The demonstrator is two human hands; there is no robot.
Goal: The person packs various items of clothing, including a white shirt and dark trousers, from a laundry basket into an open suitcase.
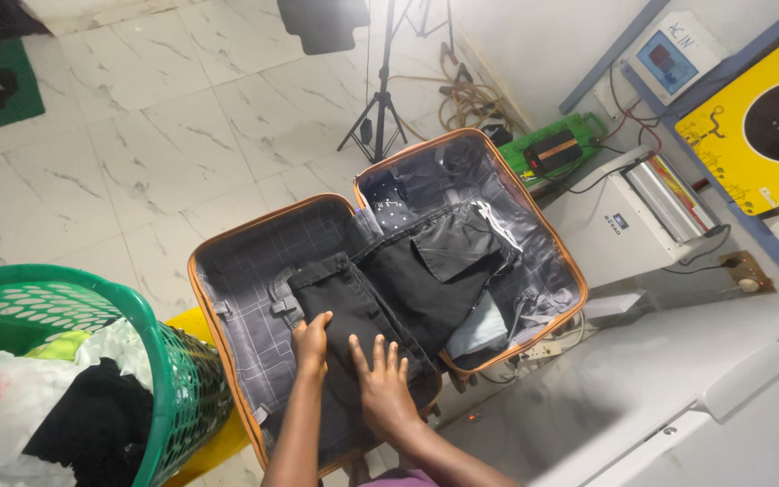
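Right now I see my left hand (310, 344) and right hand (380, 383), fingers spread flat, pressing folded black trousers (380, 298) in the open orange-trimmed grey suitcase (227, 307); the legs draping across the hinge could bunch or slide.

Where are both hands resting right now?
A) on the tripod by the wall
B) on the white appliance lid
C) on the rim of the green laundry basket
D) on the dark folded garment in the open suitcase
D: the left hand and the right hand both lie flat, fingers spread, on the dark folded garment inside the open suitcase; the green laundry basket sits apart to the left, untouched.
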